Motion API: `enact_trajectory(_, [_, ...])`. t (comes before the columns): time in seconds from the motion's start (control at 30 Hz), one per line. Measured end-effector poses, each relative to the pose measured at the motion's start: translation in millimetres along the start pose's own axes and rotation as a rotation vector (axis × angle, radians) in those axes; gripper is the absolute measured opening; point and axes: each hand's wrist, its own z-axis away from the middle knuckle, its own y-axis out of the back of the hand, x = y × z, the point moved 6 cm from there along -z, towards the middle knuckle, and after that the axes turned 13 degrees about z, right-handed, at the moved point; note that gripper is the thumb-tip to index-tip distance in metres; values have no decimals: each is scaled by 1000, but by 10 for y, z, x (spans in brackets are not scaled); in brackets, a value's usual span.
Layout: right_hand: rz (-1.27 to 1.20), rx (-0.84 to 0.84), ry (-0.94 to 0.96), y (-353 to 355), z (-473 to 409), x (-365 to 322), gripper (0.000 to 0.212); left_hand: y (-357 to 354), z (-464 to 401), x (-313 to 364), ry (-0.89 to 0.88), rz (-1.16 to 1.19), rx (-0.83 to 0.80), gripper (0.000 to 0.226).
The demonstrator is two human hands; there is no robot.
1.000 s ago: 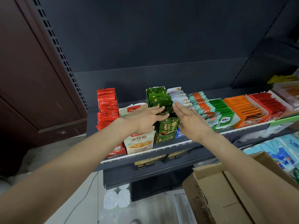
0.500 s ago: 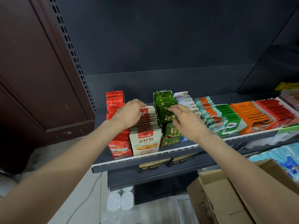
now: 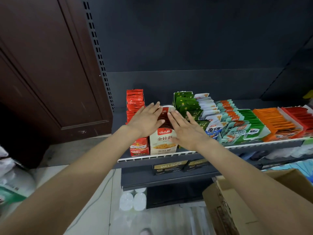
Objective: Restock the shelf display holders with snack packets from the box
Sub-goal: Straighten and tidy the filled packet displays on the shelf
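Both my hands lie flat, fingers spread and gripping nothing, on the row of dark brown snack packets (image 3: 165,120) standing in the cream display holder (image 3: 163,145) at the front of the shelf (image 3: 152,158). My left hand (image 3: 146,121) presses on the left side of that row, and my right hand (image 3: 186,130) rests on the right side, its fingertips meeting the packets just beside the left hand's fingers. The holder sits second from the left end of the shelf, touching a red holder (image 3: 139,147) whose red packets (image 3: 135,102) run back toward the dark rear panel. On the other side stand green packets (image 3: 185,104), then white ones (image 3: 205,103), then teal-and-orange ones (image 3: 227,109), with bright green, orange and red rows farther right. The cardboard box (image 3: 225,200) is at the lower right, below the shelf edge and under my right forearm, its flaps open; what is inside it I cannot tell. A brown wooden door (image 3: 47,65) fills the left side, and two white bottle tops (image 3: 133,200) show on the floor level beneath the shelf.
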Motion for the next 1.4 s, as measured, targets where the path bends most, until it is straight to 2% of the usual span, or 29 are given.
enact_trajectory(0.1, [-104, 256, -53, 216, 254, 37, 66, 76, 170, 130, -92, 147, 138, 53])
enact_trajectory(0.17, [-230, 489, -99, 306, 502, 28, 39, -5, 310, 176, -98, 115, 92, 58])
enact_trajectory(0.2, [-276, 551, -99, 300, 607, -11, 28, -74, 356, 167, -70, 49, 51, 62])
enact_trajectory(0.27, [-300, 478, -38, 178, 686, -166, 18, -179, 398, 121, 2, -35, 15, 64])
enact_trajectory(0.37, [-305, 165, 51, -227, 567, -393, 37, -177, 401, 145, 35, -11, 84, 55])
enact_trajectory(0.43, [-309, 73, 60, -410, 492, -493, 47, -177, 407, 168, 48, 14, 103, 51])
enact_trajectory(0.63, [-195, 185, -25, -431, 412, -587, 46, -194, 389, 128, 49, 25, 104, 51])
enact_trajectory(0.83, [-135, 64, 26, -422, 276, -563, 45, -189, 373, 121, 73, 52, 131, 52])
enact_trajectory(1.03, [-173, 27, 25, -504, 278, -580, 53, -198, 382, 96, 61, 43, 140, 54])
enact_trajectory(1.23, [-165, -26, 13, -473, 171, -562, 43, -189, 395, 115, 48, 53, 159, 55])
enact_trajectory(1.4, [-235, -27, 10, -638, 330, -600, 60, -202, 389, 94, 47, 59, 178, 54])
